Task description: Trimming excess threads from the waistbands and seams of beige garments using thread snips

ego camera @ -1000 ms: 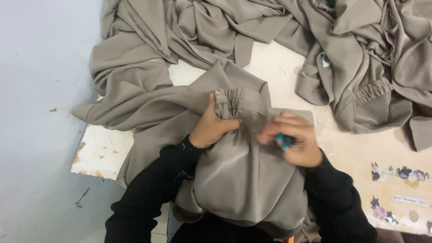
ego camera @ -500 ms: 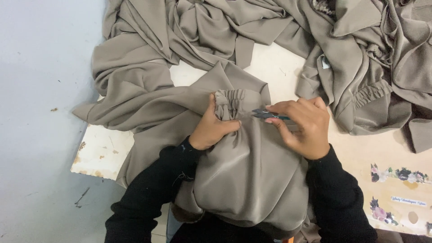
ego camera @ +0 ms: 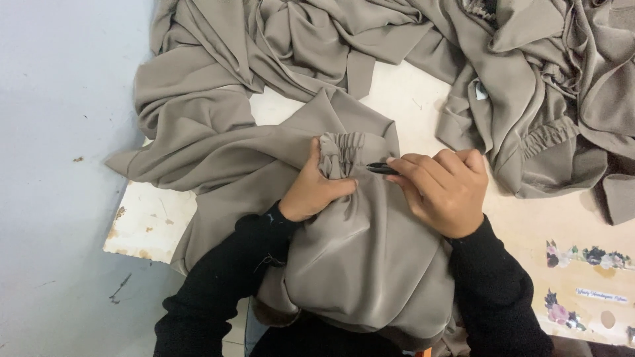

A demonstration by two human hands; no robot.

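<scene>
A taupe garment (ego camera: 360, 258) lies over my lap and the table's near edge. My left hand (ego camera: 316, 190) pinches its gathered elastic cuff (ego camera: 345, 148), holding the ruffled end upright. My right hand (ego camera: 442, 190) is closed on a small dark cutting tool (ego camera: 381, 168), its tip pointing left and touching the cuff just below the gathers. Both of my arms wear black sleeves. The tool's handle is hidden inside my fingers.
More taupe garments (ego camera: 529, 86) are heaped across the back and right of the cream table (ego camera: 149, 221), whose left corner is chipped. Flower stickers (ego camera: 582, 258) mark the table at the right. A pale grey floor (ego camera: 59, 132) lies to the left.
My right hand has moved up and left, bringing the tool from beside the cloth to the cuff. My left hand has kept its grip on the cuff.
</scene>
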